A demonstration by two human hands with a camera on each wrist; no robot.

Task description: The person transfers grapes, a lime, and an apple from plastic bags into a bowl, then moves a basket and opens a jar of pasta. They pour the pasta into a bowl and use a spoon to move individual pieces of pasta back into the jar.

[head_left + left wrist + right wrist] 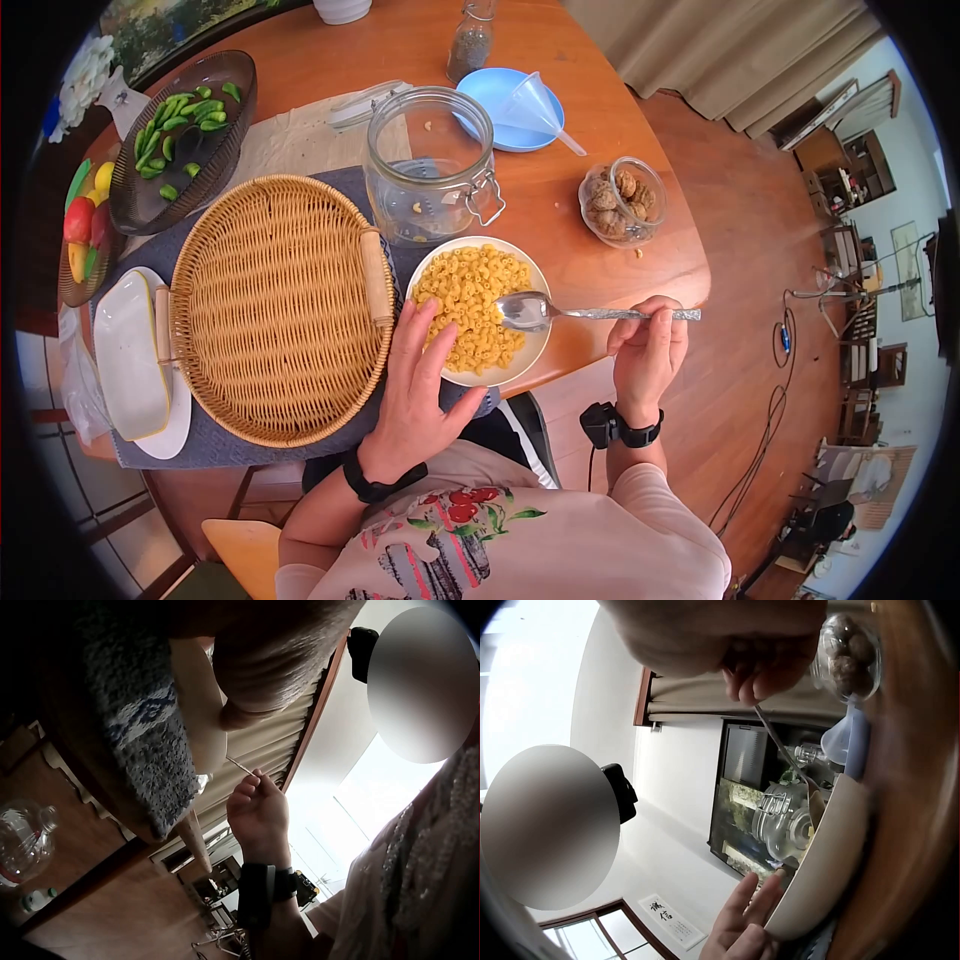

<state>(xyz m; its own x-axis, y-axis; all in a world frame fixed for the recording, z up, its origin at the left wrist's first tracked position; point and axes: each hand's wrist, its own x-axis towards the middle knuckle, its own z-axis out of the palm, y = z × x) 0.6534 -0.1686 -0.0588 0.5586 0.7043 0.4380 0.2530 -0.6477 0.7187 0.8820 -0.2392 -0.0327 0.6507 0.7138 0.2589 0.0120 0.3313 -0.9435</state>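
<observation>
A white bowl (538, 352) of elbow macaroni (470, 285) stands near the table's front edge. My right hand (650, 350) pinches the handle of a metal spoon (524, 311), whose head lies over the right side of the macaroni. At the bowl's left rim rests my left hand (415, 385), its fingers extended and the thumb spread along the near side. Just behind the bowl, a glass clip-top jar (425, 170) stands uncovered, with a few pieces of macaroni in it. In the right wrist view, the spoon (784, 754) slants down into the bowl (825, 859).
A round wicker basket (280, 310) lies left of the bowl on a dark cloth. Behind are a blue plate (490, 85) with a funnel (535, 105), and a dish of green peppers (225, 150). To the right sits a glass container of walnuts (622, 203).
</observation>
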